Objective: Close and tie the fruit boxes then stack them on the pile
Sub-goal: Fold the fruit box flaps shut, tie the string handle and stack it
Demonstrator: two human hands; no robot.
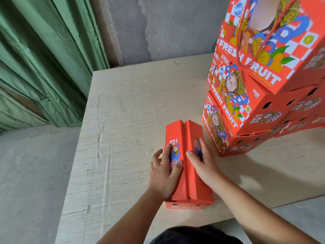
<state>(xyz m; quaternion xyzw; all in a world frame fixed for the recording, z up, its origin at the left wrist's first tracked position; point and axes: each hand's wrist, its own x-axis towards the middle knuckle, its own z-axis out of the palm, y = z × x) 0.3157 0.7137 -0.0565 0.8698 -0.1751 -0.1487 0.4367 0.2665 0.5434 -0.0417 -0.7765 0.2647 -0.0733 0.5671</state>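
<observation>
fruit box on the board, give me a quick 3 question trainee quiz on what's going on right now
1. True or false: both hands lie on the top flaps of the box.
2. Where is the pile of boxes? A) right of the box B) left of it C) on the floor
3. What colour are the curtains?

Key
1. True: the left hand and right hand press one flap each.
2. A, on the same board.
3. Green.
</observation>
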